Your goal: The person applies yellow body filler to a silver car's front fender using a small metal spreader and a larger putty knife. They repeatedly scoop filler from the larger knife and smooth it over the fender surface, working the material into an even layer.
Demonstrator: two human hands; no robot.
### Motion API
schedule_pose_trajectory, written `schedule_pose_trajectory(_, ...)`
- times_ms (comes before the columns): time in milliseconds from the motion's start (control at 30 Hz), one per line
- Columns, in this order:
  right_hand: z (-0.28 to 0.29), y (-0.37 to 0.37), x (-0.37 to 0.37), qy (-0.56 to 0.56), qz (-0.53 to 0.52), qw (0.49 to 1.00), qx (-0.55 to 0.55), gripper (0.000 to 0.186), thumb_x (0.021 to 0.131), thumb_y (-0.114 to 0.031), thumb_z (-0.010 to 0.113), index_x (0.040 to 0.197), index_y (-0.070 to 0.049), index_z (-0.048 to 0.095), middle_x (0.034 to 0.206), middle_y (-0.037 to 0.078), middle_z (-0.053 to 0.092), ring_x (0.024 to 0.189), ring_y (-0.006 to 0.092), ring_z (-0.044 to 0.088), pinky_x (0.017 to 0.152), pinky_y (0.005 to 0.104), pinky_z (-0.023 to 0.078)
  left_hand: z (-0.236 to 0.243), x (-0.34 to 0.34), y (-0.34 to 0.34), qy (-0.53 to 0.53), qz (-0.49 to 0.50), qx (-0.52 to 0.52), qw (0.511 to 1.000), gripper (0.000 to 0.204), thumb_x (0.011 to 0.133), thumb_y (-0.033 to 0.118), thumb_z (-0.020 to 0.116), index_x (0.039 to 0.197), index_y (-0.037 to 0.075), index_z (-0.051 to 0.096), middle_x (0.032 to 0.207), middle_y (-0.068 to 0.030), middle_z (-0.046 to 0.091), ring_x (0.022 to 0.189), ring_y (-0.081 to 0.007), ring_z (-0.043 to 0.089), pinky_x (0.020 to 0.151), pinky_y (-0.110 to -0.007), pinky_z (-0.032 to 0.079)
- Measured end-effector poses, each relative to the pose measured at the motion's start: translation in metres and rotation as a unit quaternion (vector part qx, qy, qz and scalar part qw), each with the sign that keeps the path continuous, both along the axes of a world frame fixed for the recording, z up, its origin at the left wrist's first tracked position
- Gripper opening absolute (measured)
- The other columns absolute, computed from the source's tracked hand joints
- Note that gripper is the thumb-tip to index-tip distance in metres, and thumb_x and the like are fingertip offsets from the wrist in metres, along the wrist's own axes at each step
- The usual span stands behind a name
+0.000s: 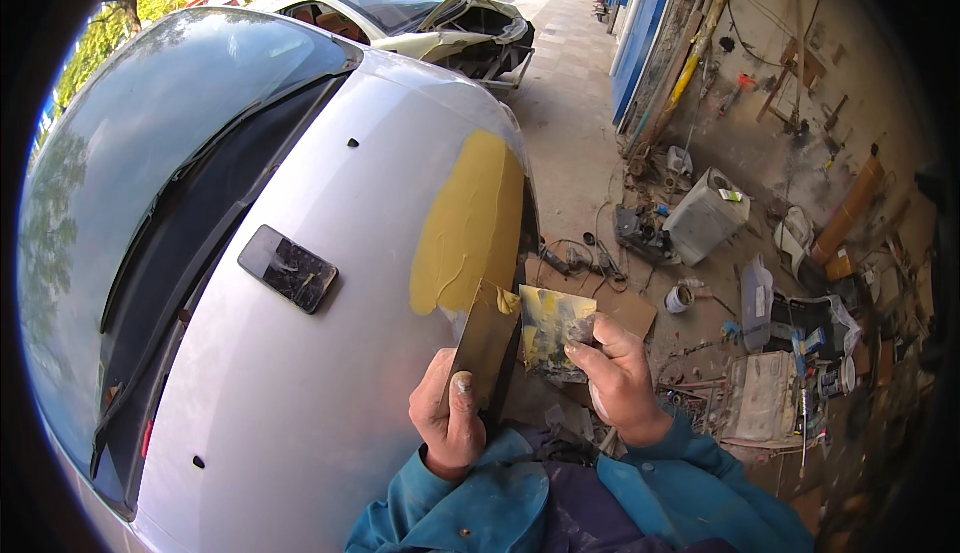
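A broad patch of yellow body filler already covers the front right part of the silver car bonnet, its surface showing spreading ridges rather than a smooth finish, so the coat looks laid on but not yet levelled or sanded. The left hand is closed around the handle end of a flat metal spreader, thumb pressed on its face; the blade points up towards the lower edge of the patch and carries a small dab of filler at its tip. The right hand is closed on a smeared mixing board, pinched between thumb and fingers, held just beside the spreader. The board shows only thin smears, which suggests most of the mix is used. The rest of the bonnet is bare paint, with a dark rectangular pad lying on it well apart from the patch. Tools and containers litter the ground to the right.
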State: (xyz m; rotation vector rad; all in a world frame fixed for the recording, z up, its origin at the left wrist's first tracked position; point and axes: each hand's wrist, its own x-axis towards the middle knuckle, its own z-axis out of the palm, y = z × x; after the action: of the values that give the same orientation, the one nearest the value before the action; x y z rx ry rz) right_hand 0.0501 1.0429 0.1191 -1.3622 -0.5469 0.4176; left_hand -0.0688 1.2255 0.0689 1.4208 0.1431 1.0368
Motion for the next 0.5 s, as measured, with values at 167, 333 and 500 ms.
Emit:
schedule_pose_trajectory(167, -0.006, 0.011, -0.005, 0.062, 0.025, 0.997, 0.045, 0.035, 0.113, -0.001, 0.059, 0.147, 0.006, 0.068, 0.133, 0.005, 0.076, 0.118, 0.0100, 0.066, 0.105, 0.0296, 0.054, 0.014, 0.002, 0.007, 0.022, -0.026, 0.166, 0.985, 0.030, 0.109, 0.004, 0.068, 0.134, -0.011, 0.075, 0.117, -0.0245, 0.079, 0.097, -0.0368, 0.075, 0.088, -0.041, 0.059)
schedule_pose_trajectory(333, -0.002, 0.012, 0.001, 0.058, 0.032, 0.997, 0.039, 0.036, 0.113, -0.001, 0.060, 0.147, 0.006, 0.069, 0.138, 0.007, 0.076, 0.122, 0.0124, 0.068, 0.108, 0.0319, 0.054, 0.021, 0.003, 0.014, 0.072, -0.013, 0.320, 0.945, 0.040, 0.099, 0.000, 0.076, 0.138, -0.007, 0.075, 0.118, -0.0227, 0.080, 0.094, -0.0393, 0.075, 0.084, -0.043, 0.062)
schedule_pose_trajectory(500, 0.001, 0.025, 0.045, 0.144, 0.097, 0.980, 0.100, 0.035, 0.110, -0.002, 0.064, 0.143, 0.006, 0.070, 0.133, 0.009, 0.079, 0.122, 0.0155, 0.072, 0.108, 0.0341, 0.056, 0.021, 0.005, 0.018, 0.114, 0.005, 0.325, 0.939, 0.041, 0.096, -0.002, 0.077, 0.137, -0.005, 0.076, 0.112, -0.0212, 0.080, 0.090, -0.0375, 0.075, 0.080, -0.043, 0.062)
